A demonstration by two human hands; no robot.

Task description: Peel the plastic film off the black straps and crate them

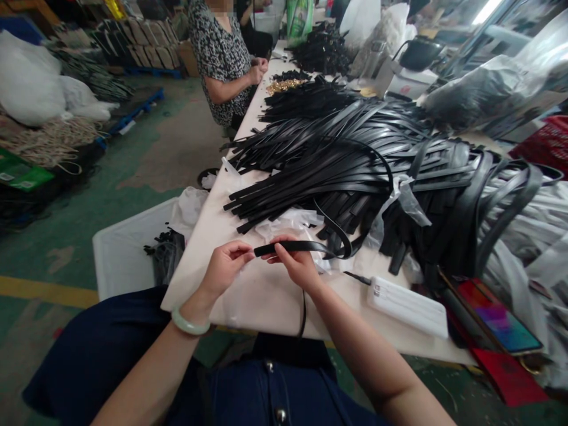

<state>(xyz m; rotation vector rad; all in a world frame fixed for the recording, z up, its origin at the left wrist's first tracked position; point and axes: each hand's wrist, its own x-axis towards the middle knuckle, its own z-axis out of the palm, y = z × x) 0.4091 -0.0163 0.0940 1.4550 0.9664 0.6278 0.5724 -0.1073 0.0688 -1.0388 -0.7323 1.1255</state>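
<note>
A black strap [297, 244] runs from the pile over to my right hand [296, 263], whose thumb and fingers are closed round it near its end. My left hand [228, 264] is at the strap's cut end, thumb and fingertips pressed together; whatever they pinch is too small to make out. Both hands are above the front part of the pale table [266, 302]. Behind them lies a large heap of black straps [306, 160], with crumpled clear plastic [288, 222] at its near edge.
A white power bank [408, 305] with a cable and a lit phone [501, 316] lie at the right. White bin [128, 236] stands left of the table. Farther back, a person [224, 65] works at the table's left edge, near gold pieces [284, 86].
</note>
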